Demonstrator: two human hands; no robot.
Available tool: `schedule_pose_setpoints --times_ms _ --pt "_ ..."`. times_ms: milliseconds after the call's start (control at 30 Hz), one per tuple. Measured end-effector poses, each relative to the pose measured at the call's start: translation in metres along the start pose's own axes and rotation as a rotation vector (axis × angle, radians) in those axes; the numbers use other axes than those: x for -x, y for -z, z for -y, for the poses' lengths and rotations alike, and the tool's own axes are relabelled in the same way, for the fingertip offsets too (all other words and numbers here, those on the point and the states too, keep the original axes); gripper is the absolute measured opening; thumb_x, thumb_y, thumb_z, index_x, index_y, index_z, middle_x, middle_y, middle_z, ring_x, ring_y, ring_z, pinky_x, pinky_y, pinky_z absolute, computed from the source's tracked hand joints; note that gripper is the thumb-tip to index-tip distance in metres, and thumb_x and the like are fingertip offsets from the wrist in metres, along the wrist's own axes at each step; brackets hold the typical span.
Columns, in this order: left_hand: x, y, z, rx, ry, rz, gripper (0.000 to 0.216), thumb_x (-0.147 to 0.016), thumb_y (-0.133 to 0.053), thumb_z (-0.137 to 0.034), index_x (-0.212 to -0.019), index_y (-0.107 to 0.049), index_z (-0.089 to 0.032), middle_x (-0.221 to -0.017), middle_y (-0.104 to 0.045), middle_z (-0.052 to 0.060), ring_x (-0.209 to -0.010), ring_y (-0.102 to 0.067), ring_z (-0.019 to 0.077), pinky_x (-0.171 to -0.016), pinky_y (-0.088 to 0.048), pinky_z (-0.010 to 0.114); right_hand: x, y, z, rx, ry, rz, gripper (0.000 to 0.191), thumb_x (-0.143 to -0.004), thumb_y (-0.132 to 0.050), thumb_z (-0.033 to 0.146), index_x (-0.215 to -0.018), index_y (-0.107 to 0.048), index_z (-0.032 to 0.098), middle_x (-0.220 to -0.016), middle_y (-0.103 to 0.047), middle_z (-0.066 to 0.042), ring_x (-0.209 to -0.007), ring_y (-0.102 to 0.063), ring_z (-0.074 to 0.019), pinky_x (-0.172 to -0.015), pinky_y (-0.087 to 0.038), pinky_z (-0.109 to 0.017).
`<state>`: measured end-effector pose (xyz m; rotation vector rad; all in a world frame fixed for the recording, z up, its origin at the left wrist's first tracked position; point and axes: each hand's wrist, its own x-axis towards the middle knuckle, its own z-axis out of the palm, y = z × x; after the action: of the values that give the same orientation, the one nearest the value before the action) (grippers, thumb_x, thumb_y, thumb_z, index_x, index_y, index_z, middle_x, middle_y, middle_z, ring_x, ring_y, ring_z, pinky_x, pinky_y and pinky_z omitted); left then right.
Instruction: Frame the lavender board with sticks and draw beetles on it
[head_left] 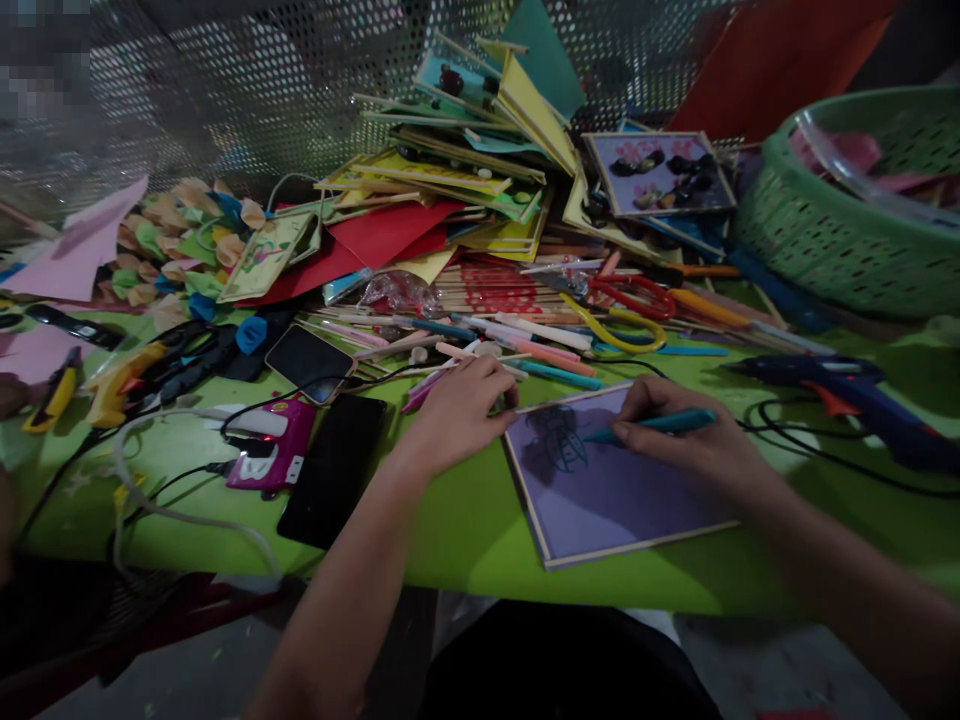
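Gripping a slim teal marker (675, 421) in the right hand (711, 452), aiming left with long axis nearly crosswise, over a purple rectangular stick-edged board (630, 510), onto a shadowed, hard-to-read line drawing (567, 450). Curling the left hand (476, 395) alongside; can't tell if gripping anything. Working on a bright green tabletop (457, 530) before a perforated screen (247, 95).

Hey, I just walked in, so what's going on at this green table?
A person's right hand holds a teal pen, its tip at a line drawing on a purple card. The left hand rests by the card's upper left corner. Much of the card is unmarked; a glue gun lies to its right.
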<state>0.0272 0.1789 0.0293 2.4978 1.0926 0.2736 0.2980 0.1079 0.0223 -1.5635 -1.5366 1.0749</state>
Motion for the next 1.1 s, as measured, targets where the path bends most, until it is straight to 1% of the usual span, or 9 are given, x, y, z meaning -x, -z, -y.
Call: schedule_pose_setpoints --times_ms 167,267,533,733,900,1100 --pt "0.000 -0.001 0.001 0.006 -0.011 -0.003 0.007 -0.095 -0.073 -0.021 -0.099 -0.068 -0.019 -0.114 -0.067 0.007 -0.113 -0.064 0.0276 -0.096 -0.050 0.042 -0.001 0.000 0.005 0.020 -0.022 -0.055 0.024 -0.071 -0.075 0.043 -0.066 -0.062 0.023 -0.060 -0.059 0.002 -0.059 -0.051 -0.0168 -0.058 -0.036 -0.032" --pt "0.000 -0.001 0.001 0.008 -0.005 -0.001 0.007 -0.095 -0.073 -0.023 -0.098 -0.067 -0.019 -0.113 -0.067 0.007 -0.112 -0.064 0.0275 -0.095 -0.050 0.042 -0.001 0.000 0.004 0.030 -0.028 -0.069 0.024 -0.070 -0.076 0.043 -0.066 -0.062 0.024 -0.060 -0.059 0.002 -0.058 -0.050 -0.0167 -0.058 -0.035 -0.032" --pt "0.000 0.000 0.001 0.001 -0.014 -0.006 0.007 -0.094 -0.073 -0.021 -0.098 -0.067 -0.019 -0.113 -0.067 0.006 -0.112 -0.063 0.0277 -0.096 -0.050 0.042 -0.001 0.002 0.003 0.019 0.004 -0.036 0.024 -0.072 -0.078 0.042 -0.065 -0.062 0.026 -0.061 -0.059 0.002 -0.059 -0.051 -0.0170 -0.057 -0.037 -0.031" --pt "0.000 0.000 0.001 0.025 -0.011 -0.008 0.006 -0.094 -0.073 -0.020 -0.096 -0.067 -0.019 -0.112 -0.068 0.007 -0.113 -0.063 0.0272 -0.096 -0.050 0.042 -0.002 0.004 0.005 0.019 0.013 -0.023 0.025 -0.072 -0.077 0.042 -0.063 -0.059 0.026 -0.060 -0.057 0.002 -0.059 -0.049 -0.0170 -0.056 -0.036 -0.031" --pt "0.000 0.000 0.001 0.035 -0.014 -0.004 0.007 -0.094 -0.073 -0.021 -0.096 -0.067 -0.020 -0.112 -0.068 0.007 -0.111 -0.063 0.0266 -0.095 -0.050 0.041 -0.001 0.006 -0.002 0.014 0.000 -0.043 0.025 -0.073 -0.077 0.041 -0.065 -0.058 0.027 -0.060 -0.055 0.003 -0.059 -0.047 -0.0170 -0.056 -0.035 -0.031" --pt "0.000 0.000 0.001 0.018 -0.012 -0.001 0.006 -0.095 -0.072 -0.020 -0.097 -0.067 -0.019 -0.113 -0.067 0.007 -0.112 -0.063 0.0266 -0.096 -0.049 0.041 0.000 0.009 -0.010 -0.025 0.003 -0.028 0.026 -0.076 -0.078 0.040 -0.067 -0.058 0.027 -0.061 -0.053 0.003 -0.060 -0.047 -0.0172 -0.058 -0.035 -0.032"
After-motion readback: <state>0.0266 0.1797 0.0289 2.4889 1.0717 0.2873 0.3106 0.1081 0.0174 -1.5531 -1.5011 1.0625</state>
